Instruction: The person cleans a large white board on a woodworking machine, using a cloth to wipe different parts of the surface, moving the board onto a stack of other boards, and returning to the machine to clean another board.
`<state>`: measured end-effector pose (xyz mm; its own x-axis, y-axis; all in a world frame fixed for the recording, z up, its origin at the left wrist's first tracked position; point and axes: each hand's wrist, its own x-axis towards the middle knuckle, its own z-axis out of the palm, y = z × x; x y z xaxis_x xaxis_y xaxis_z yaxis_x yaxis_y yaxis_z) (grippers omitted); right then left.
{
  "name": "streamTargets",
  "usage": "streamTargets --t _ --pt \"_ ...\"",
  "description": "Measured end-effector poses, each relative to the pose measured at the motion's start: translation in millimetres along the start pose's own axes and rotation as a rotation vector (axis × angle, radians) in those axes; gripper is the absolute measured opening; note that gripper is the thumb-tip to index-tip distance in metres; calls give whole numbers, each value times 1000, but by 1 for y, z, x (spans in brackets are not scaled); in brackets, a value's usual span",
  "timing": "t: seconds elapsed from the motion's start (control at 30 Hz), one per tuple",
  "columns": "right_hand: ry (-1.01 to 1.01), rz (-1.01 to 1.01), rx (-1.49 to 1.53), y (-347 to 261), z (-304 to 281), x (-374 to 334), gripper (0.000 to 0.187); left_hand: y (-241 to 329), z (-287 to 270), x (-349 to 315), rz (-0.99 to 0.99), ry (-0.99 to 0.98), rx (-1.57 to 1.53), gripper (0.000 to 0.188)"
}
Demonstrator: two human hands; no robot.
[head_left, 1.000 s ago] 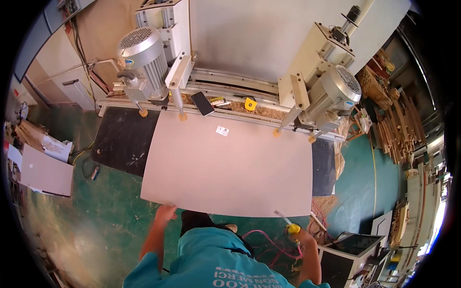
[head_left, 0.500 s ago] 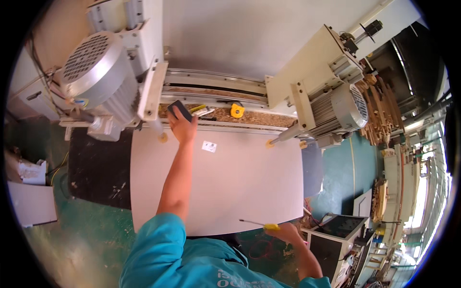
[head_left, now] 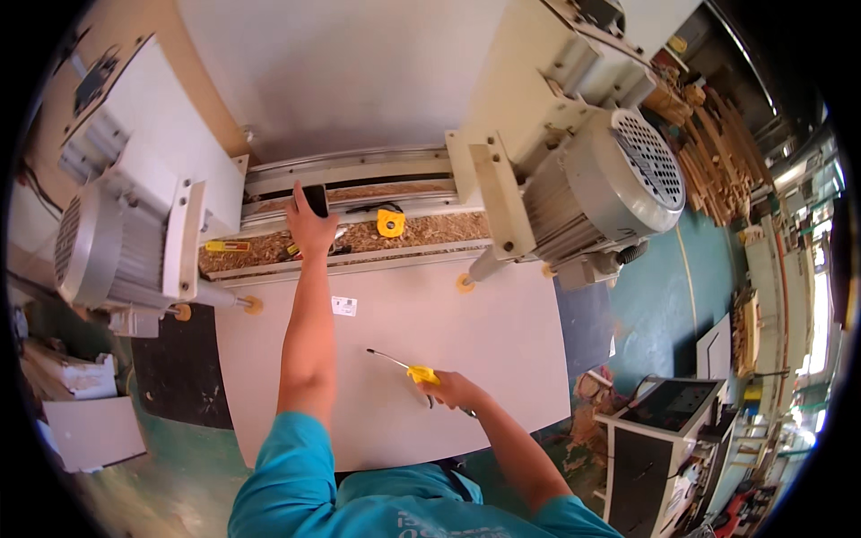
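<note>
Our left hand grasps a dark phone at eleven o'clock, while our right hand clasps a yellow air gun, probably so its nozzle points toward ten.

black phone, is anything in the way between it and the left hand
Nothing visible is: the left hand has hold of the black phone directly. The yellow tape measure lies to the right, not between them.

Strong glare near right rim
</note>
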<state>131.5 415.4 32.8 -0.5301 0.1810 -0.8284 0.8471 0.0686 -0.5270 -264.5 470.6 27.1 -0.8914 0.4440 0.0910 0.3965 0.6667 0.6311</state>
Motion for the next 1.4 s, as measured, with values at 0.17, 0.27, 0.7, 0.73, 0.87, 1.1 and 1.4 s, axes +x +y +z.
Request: streamTargets --t 0.17,0.27,0.7,0.73,0.87,1.1,1.4 --pt "189 -138 -88 19 -25 12 51 45 64 -4 84 168 79 76" --pt "423 -361 -190 58 -13 23 47 42 92 -23 312 213 254 40" --pt "888 -672 -207 24 -35 13 35 88 116 -70 293 -148 171 48" --pt "901 -691 -226 8 -39 13 37 80 111 -72 327 -125 52 47" --pt "1203 -724 -463 -59 -61 25 72 70 69 -112 290 -153 -295 41" --pt "464 -582 -801 -170 2 63 82 -63 -31 -197 -482 -520 -872 28" --pt "331 -335 -591 -204 48 166 29 -359 -204 -135 -646 290 -952 12"
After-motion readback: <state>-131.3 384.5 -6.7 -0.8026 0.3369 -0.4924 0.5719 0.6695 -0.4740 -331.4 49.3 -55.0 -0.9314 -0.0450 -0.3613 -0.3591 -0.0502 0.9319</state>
